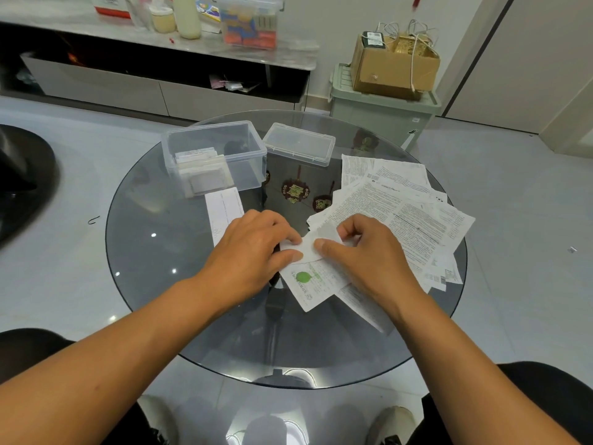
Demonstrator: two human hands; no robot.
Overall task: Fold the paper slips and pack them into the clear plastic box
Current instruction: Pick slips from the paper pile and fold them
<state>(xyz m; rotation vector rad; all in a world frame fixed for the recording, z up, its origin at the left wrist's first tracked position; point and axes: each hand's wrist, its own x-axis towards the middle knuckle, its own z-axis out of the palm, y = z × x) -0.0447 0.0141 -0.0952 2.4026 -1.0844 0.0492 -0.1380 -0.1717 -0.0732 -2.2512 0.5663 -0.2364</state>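
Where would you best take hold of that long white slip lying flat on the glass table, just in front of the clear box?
Probably at the far short end of the long white paper slip, near the clear plastic box. The near end is tucked under the left hand. Since it lies flat on the round glass table, press down from above, slide it slightly, then pinch the raised edge.

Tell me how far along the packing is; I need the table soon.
Done: a few folded slips stand in the clear box, its lid off beside it. In hand: left hand and right hand are folding one slip. Left: the loose pile and a strip.
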